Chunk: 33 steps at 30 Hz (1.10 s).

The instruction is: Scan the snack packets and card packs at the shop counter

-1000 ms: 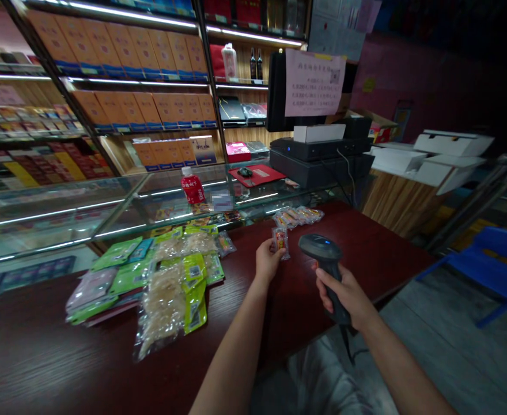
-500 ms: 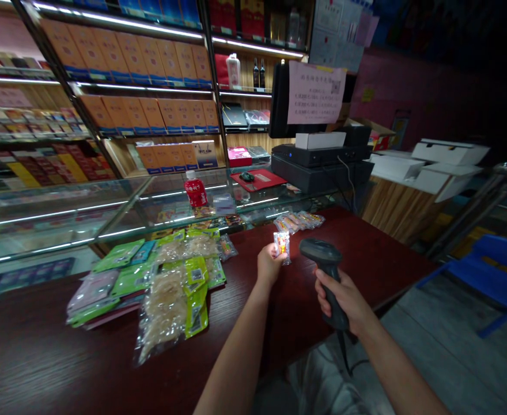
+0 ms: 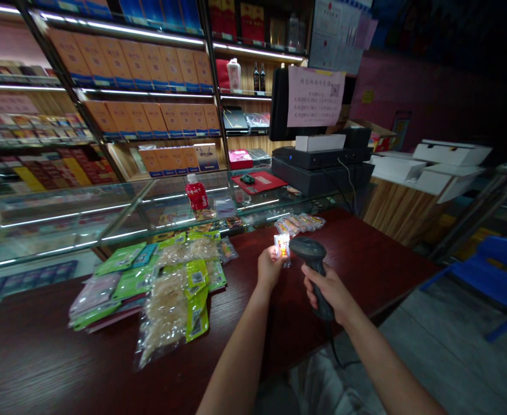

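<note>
My left hand (image 3: 269,268) pinches a small snack packet (image 3: 282,246) upright above the dark red table. Bright light from the scanner falls on the packet's face. Wrapped around the handle of a black barcode scanner (image 3: 309,249) is my right hand (image 3: 329,291); the scanner's head points left, close to the packet but apart from it. A cord hangs from the handle's lower end. Behind the packet, several similar small packets (image 3: 301,223) lie in a row. To the left rest clear bags of pale shredded snack (image 3: 167,311) and green packages (image 3: 135,280).
A glass display counter (image 3: 124,222) runs along the table's far side, with a red bottle (image 3: 197,195) on it. Beyond stand a monitor (image 3: 279,104) with a paper sheet and a black cash drawer (image 3: 314,173). A blue chair (image 3: 482,271) is at the right.
My right hand has brought the scanner left, nearer to the packet, and the light on the packet is brighter. My left hand has stayed nearly in place.
</note>
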### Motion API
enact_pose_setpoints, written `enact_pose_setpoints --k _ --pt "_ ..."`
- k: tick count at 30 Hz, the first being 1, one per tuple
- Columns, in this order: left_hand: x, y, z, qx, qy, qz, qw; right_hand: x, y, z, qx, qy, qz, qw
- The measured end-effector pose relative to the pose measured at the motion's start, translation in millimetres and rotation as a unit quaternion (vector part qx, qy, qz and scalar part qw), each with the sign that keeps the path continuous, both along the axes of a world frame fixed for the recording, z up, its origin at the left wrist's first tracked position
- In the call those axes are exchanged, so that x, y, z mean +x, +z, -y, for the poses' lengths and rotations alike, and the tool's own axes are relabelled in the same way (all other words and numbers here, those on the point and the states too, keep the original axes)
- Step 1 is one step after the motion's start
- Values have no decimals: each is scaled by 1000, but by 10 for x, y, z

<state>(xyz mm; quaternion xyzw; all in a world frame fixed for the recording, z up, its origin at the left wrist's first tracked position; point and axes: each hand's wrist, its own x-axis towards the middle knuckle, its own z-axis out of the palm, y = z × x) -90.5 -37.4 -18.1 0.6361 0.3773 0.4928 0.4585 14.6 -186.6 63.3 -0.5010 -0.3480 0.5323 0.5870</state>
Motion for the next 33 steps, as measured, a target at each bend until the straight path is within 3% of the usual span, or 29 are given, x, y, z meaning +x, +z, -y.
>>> enact_pose_setpoints --k 11,23,33 --pt "-20 -43 12 21 12 4 1000 -2 -11 -47 -11 -5 1 1000" --pt "-46 70 56 -4 17 -18 1000 16 -8 -81 -8 15 1 1000" --pt "-24 57 72 -12 12 -15 1000 9 -8 -166 -9 23 0 1000"
